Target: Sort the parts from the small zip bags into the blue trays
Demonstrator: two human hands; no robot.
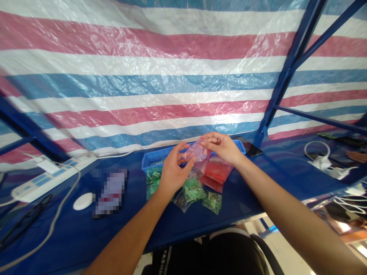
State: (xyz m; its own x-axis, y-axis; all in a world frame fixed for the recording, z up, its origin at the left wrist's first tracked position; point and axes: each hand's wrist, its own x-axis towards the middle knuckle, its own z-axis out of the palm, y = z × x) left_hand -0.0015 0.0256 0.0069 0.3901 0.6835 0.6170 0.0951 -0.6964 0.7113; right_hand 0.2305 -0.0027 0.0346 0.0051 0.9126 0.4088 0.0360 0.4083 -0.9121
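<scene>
A small see-through pinkish plastic bag (197, 150) is held up between my two hands. My right hand (225, 148) pinches its upper right edge between thumb and fingertips. From the other side, my left hand (174, 170) curves its thumb and fingers around the bag's left part. Below the hands, clear bags of green circuit boards (192, 190) lie on the blue table, with a smaller bagged green board (212, 201) nearby. Red plastic bags (215, 173) lie below my right hand. Behind everything sits a blue tray (151, 159), partly hidden by my hands.
At left are a white power strip (54, 178), a white round object (83, 201), a blurred-out phone-like object (110, 194) and a cable. A dark phone (250, 146) lies right of the tray. Blue metal posts (282, 88) and striped sheeting stand behind; another person's hand (357, 156) shows far right.
</scene>
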